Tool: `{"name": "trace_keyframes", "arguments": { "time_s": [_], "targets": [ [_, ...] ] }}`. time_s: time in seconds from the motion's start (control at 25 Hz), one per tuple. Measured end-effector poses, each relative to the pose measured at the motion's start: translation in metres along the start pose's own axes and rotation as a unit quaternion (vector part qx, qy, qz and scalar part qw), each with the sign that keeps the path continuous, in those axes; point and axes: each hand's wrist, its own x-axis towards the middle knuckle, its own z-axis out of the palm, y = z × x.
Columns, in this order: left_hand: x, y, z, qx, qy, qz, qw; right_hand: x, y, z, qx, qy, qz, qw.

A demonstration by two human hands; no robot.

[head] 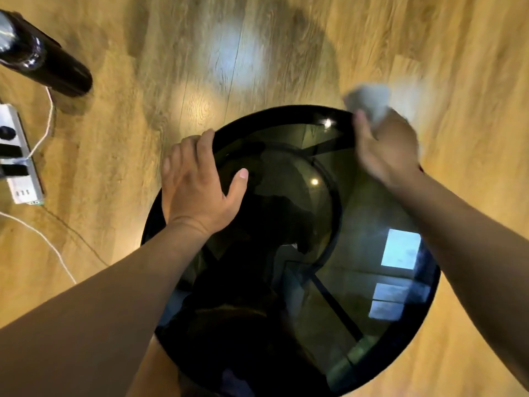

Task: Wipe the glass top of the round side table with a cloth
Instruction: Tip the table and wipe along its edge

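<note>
dark glass top (pixel 357 253): left hand (pixel 197 181) spread flat at rim, right hand (pixel 386 147) clutching cloth (pixel 369 101).

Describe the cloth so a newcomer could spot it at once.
Find the round dark glass table top on the wooden floor. At its far right rim, the right hand grips the cloth: a pale, blurred wad, the only light, soft thing there.
</note>
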Motion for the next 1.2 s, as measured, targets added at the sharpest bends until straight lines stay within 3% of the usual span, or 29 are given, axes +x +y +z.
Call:
{"name": "trace_keyframes", "arguments": {
  "time_s": [0.04,0.12,0.2,0.28,0.4,0.48,0.56,0.64,0.72,0.84,0.92,1.0,1.08,1.2],
  "targets": [
    [0.0,0.0,0.001,0.003,0.001,0.002,1.0,0.005,-0.045,0.011,-0.013,-0.009,-0.093,0.996],
    [-0.002,0.0,0.001,0.008,-0.003,-0.003,1.0,-0.005,-0.116,0.024,-0.055,-0.062,-0.298,0.951],
    [-0.002,0.0,0.0,0.008,0.002,0.0,1.0,-0.002,-0.121,0.021,-0.044,-0.062,-0.372,0.925],
    [-0.001,0.002,0.002,0.008,0.005,0.006,1.0,0.01,-0.061,0.019,-0.048,-0.025,-0.281,0.958],
    [-0.005,0.005,-0.004,-0.014,0.018,0.005,1.0,-0.017,0.076,0.01,-0.052,0.002,-0.025,0.998],
    [-0.009,0.017,-0.01,-0.049,0.061,0.018,0.997,-0.091,0.139,0.005,-0.009,-0.024,0.132,0.991],
    [-0.013,0.049,0.0,-0.052,0.065,0.116,0.99,-0.168,0.171,0.005,0.011,-0.076,0.195,0.978],
    [-0.021,0.103,0.023,-0.017,-0.028,0.226,0.974,-0.186,0.179,0.002,0.013,-0.1,0.16,0.982],
    [-0.033,0.15,0.042,0.08,-0.148,0.268,0.949,-0.14,0.162,-0.003,0.018,-0.061,0.133,0.989],
    [-0.036,0.176,0.055,0.19,-0.182,0.236,0.936,-0.041,0.105,0.002,0.044,0.011,0.031,0.998],
    [-0.034,0.184,0.053,0.204,-0.211,0.202,0.934,-0.004,0.062,0.008,0.049,0.003,-0.081,0.996],
    [-0.03,0.202,0.053,0.213,-0.261,0.159,0.928,0.009,0.06,0.002,0.093,-0.017,-0.121,0.988],
    [-0.025,0.222,0.052,0.231,-0.306,0.121,0.916,-0.007,0.098,0.002,0.136,-0.03,-0.081,0.987],
    [-0.019,0.235,0.05,0.251,-0.331,0.099,0.904,-0.102,0.181,0.016,0.256,-0.026,0.082,0.963]
  ]
}}
